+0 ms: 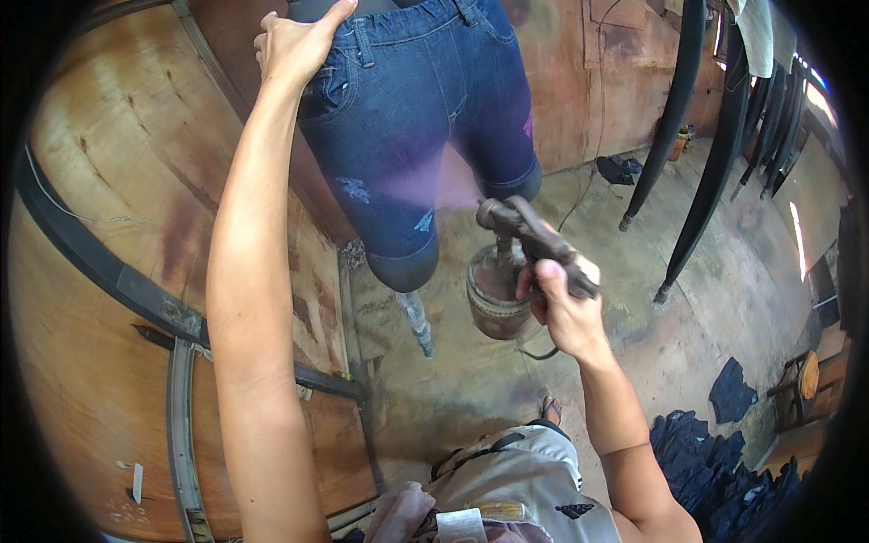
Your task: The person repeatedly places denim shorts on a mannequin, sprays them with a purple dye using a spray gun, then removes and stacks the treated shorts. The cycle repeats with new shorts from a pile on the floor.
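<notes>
1. I see the blue jeans (389,118) on a dark leg form (403,270), above the floor (453,389).
2. My left hand (294,47) is at the waistband's left edge; I can't tell whether its fingers clamp the denim. If it slips, the form could swing.
3. My right hand's (570,308) fingers clamp a spray gun (543,237); purple mist (455,184) fans toward the jeans. Lingering could blotch them.
4. Tilting the brown cup (498,317) beneath could spill it.
5. Dark cloth (706,466) lies heaped by the floor's near right corner.

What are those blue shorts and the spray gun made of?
Blue shorts: denim, it seems, matte, with pale distressed patches and stitched seams. Spray gun: probably metal, dark and dull, going by its rigid shape, though blur leaves that open.
</notes>
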Tool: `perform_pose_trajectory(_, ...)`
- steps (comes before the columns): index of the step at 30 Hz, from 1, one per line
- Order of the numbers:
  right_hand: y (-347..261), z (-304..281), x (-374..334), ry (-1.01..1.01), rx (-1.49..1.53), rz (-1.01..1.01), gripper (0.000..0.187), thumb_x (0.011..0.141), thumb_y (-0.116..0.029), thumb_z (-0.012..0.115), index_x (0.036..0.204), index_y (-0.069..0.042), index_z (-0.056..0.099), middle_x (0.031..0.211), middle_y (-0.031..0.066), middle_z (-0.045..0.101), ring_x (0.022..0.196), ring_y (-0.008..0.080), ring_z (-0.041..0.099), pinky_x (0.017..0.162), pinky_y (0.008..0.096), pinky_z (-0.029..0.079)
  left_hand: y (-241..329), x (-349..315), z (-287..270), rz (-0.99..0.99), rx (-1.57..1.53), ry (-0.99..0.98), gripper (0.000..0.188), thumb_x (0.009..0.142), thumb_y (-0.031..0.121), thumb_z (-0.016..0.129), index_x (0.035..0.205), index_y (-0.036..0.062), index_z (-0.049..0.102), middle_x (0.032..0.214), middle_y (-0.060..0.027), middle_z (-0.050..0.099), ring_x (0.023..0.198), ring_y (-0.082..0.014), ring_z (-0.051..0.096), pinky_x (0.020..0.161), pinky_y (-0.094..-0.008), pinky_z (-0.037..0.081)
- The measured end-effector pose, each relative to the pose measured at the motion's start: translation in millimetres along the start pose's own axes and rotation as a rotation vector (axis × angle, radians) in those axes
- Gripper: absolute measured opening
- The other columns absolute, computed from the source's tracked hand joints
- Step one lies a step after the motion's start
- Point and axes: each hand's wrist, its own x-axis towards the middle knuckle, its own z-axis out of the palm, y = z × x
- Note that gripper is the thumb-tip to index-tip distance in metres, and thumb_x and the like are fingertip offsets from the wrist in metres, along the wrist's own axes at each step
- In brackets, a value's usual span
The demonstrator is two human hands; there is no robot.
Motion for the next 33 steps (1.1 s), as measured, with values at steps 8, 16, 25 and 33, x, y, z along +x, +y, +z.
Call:
perform_pose_trajectory(8,11.4,3.1,-0.2,-0.114,-0.399,0.238,0.052,0.098,-0.035,0.063,0.137,-0.001,0.056,0.09,0.018,0.071,0.084,0.0184,0.069,0.082,0.0341,0.052,20.9,5.3,34.6,-0.223,0.336,0.384,0.117,0.074,0.067,0.071,0.149,-0.0101,0.023,0.147,-0.0356,0.036,0.136,-0.047,0.039,0.111,-0.0506,0.036)
perform_pose_trajectory(16,-24.9,2.6,-19.2,0.029,-0.014,-0.146,0.064,0.097,-0.039,0.062,0.142,0.003,0.048,0.11,0.0155,0.07,0.078,0.0136,0.065,0.073,0.0291,0.052,42.4,8.9,44.9,-0.361,0.387,0.281,0.118,0.081,0.068,0.064,0.155,-0.0031,0.005,0.155,-0.0301,0.021,0.144,-0.0416,0.025,0.111,-0.0594,0.031)
perform_pose_trajectory(25,3.7,25.7,-10.5,-0.136,-0.517,0.374,0.056,0.097,-0.038,0.063,0.138,-0.001,0.055,0.096,0.0262,0.071,0.095,0.0293,0.071,0.086,0.0384,0.051,51.6,15.0,48.8,-0.477,0.329,0.243,0.126,0.077,0.062,0.073,0.157,0.005,-0.006,0.156,-0.0249,0.02,0.144,-0.0386,0.024,0.112,-0.0665,0.027)
perform_pose_trajectory(33,-29.7,29.4,-34.6,0.016,0.004,-0.265,0.068,0.094,-0.039,0.066,0.141,0.006,0.047,0.112,0.0209,0.069,0.087,0.0189,0.07,0.08,0.0304,0.054,39.4,12.5,45.2,-0.424,0.325,0.245,0.124,0.077,0.058,0.074,0.157,0.0035,-0.003,0.155,-0.0269,0.022,0.143,-0.0405,0.025,0.11,-0.0674,0.028)
